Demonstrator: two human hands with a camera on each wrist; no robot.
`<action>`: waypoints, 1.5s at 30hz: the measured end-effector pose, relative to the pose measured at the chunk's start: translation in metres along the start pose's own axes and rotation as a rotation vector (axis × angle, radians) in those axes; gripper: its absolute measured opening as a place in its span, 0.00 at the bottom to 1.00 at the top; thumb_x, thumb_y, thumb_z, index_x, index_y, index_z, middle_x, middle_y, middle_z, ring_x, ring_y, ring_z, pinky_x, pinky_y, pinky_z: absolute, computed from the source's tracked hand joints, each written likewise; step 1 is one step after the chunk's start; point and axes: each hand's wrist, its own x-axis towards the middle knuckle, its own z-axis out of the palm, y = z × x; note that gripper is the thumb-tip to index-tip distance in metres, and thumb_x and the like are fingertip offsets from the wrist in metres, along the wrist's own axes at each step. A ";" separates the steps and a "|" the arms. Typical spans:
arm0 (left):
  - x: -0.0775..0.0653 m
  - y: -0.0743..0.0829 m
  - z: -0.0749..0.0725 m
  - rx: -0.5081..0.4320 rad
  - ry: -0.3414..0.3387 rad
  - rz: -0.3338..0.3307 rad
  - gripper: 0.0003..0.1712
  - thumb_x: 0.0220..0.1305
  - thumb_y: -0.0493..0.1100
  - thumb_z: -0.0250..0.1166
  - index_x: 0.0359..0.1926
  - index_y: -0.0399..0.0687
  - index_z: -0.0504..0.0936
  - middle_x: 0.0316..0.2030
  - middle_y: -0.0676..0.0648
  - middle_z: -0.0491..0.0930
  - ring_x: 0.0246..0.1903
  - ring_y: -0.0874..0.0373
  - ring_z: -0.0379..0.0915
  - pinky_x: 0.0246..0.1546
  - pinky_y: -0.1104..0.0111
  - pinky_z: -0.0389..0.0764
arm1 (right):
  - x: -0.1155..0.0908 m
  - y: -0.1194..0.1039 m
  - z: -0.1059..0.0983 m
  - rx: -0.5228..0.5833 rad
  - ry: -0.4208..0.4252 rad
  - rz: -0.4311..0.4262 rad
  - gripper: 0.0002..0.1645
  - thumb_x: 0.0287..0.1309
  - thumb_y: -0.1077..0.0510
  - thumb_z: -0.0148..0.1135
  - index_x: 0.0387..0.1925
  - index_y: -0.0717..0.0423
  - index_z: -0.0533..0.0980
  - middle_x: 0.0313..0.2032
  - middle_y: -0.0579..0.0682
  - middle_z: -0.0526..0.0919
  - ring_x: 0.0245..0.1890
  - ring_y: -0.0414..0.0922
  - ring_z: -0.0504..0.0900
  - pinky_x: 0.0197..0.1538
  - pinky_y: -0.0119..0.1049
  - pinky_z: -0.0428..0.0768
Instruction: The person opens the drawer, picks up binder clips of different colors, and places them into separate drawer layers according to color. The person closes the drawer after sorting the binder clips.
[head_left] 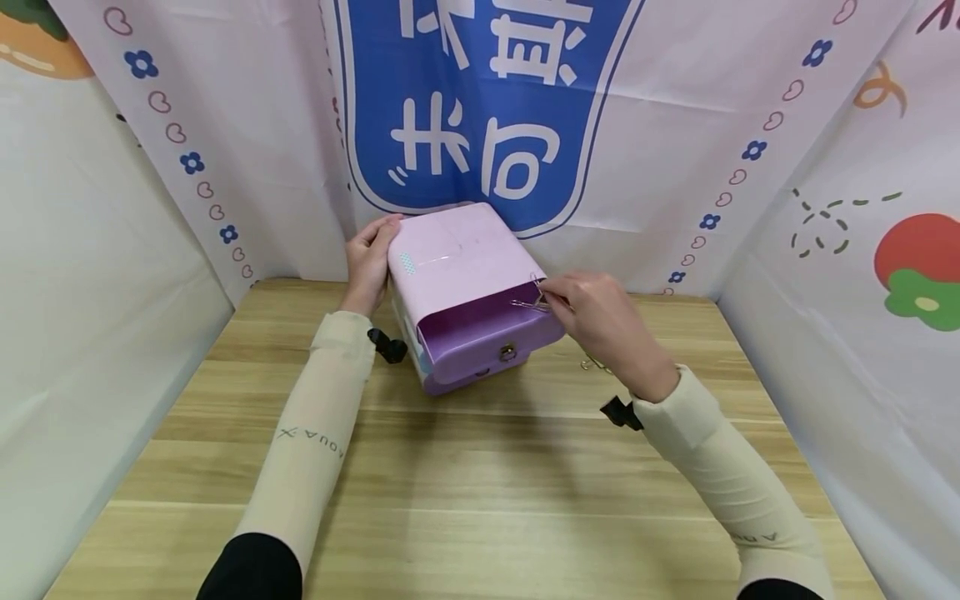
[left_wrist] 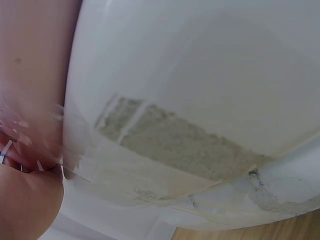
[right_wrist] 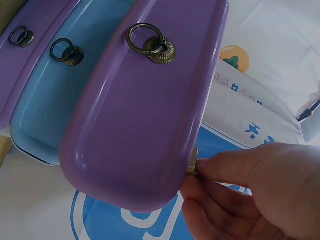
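A small drawer box (head_left: 465,250) with a pink top stands tilted toward the camera's left, its purple top drawer (head_left: 480,346) pulled partly out. My left hand (head_left: 368,265) grips the box's rear left corner; in the left wrist view its fingers (left_wrist: 30,200) lie along the pale side. At the drawer's right end, my right hand (head_left: 607,321) pinches a gold binder clip (right_wrist: 192,161) between thumb and fingers. Thin wire handles (head_left: 534,300) stick out over the drawer opening. Most of the clip is hidden by the hand and the drawer front.
Another gold wire-handled clip (head_left: 596,365) lies on the wooden table (head_left: 480,500), partly behind the right wrist. Below the open drawer are a blue drawer (right_wrist: 55,100) and another purple one (right_wrist: 25,65), with ring pulls. A printed cloth backdrop (head_left: 637,167) hangs close behind the box.
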 end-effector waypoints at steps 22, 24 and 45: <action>0.000 0.000 -0.001 0.003 -0.004 -0.006 0.18 0.72 0.50 0.70 0.56 0.46 0.89 0.53 0.51 0.86 0.54 0.60 0.78 0.54 0.73 0.80 | -0.008 0.022 -0.013 0.045 0.082 0.060 0.08 0.65 0.70 0.67 0.43 0.68 0.87 0.40 0.63 0.91 0.36 0.55 0.91 0.41 0.47 0.90; 0.000 0.000 0.000 0.010 -0.004 -0.007 0.18 0.72 0.50 0.70 0.57 0.47 0.89 0.54 0.51 0.86 0.54 0.60 0.78 0.54 0.73 0.80 | -0.012 0.027 -0.014 0.044 0.089 0.066 0.08 0.64 0.70 0.67 0.43 0.68 0.87 0.40 0.63 0.91 0.36 0.55 0.91 0.41 0.48 0.90; 0.000 -0.002 0.001 -0.018 0.002 0.021 0.17 0.72 0.47 0.70 0.55 0.43 0.89 0.49 0.52 0.87 0.52 0.60 0.80 0.53 0.74 0.80 | -0.043 0.090 -0.002 -0.059 -0.202 0.307 0.15 0.65 0.63 0.70 0.49 0.69 0.84 0.47 0.68 0.89 0.46 0.62 0.89 0.51 0.57 0.87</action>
